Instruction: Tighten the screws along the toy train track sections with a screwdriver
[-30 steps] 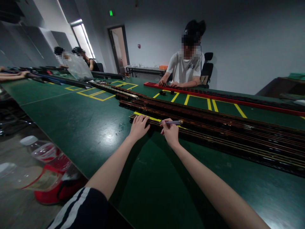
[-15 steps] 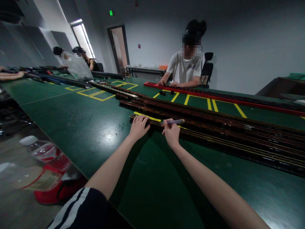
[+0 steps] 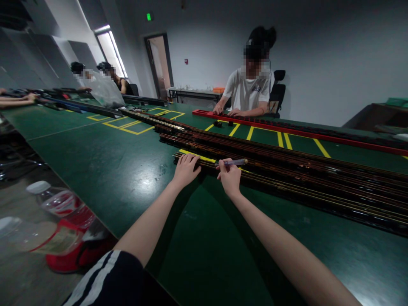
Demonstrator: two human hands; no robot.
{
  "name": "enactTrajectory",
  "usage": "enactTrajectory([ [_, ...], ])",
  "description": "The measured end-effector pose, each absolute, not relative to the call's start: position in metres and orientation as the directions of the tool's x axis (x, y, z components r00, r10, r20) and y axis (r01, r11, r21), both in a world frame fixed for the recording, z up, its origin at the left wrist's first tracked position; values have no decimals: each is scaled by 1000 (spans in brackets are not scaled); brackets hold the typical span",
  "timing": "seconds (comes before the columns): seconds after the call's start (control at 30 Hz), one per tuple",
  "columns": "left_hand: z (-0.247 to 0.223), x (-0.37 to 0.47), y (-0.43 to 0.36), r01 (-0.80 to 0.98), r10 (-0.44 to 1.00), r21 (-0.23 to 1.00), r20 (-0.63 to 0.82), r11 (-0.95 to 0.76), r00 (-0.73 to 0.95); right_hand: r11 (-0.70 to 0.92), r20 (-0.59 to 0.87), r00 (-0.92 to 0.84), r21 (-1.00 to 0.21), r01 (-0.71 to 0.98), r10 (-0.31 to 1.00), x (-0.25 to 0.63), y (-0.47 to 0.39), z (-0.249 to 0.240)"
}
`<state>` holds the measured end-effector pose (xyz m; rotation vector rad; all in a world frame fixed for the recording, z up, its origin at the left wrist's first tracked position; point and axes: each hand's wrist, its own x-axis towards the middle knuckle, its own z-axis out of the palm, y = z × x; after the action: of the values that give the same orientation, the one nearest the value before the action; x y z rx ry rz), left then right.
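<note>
My left hand (image 3: 186, 171) lies with fingers spread on the left end of the nearest long dark rail (image 3: 287, 185). Just right of it, my right hand (image 3: 230, 175) grips a slim pen-like tool (image 3: 236, 162), whose left tip points at the same rail. Behind this rail runs a bundle of further long dark rails (image 3: 270, 155) with brassy edges, stretching off to the right. A strip of yellow tape (image 3: 197, 156) shows between the near rail and the bundle.
Across the green table (image 3: 127, 157), a person in a white shirt (image 3: 247, 95) works at a long red rail (image 3: 287, 129). Bottles (image 3: 63, 204) stand at the lower left beside the table edge. A plastic bag (image 3: 106, 91) and more people are at the far left.
</note>
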<state>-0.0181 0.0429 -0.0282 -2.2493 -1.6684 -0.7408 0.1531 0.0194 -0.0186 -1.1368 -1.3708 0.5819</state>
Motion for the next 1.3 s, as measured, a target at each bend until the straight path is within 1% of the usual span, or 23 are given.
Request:
enactTrajectory([
  [0.97, -26, -17, 42, 947, 835, 109, 510, -301, 207, 391, 448, 181, -877, 281, 875, 153, 19, -18],
  [1.3, -27, -17, 43, 934, 833, 132, 506, -332, 224, 385, 442, 180, -880, 280, 879, 153, 19, -18],
])
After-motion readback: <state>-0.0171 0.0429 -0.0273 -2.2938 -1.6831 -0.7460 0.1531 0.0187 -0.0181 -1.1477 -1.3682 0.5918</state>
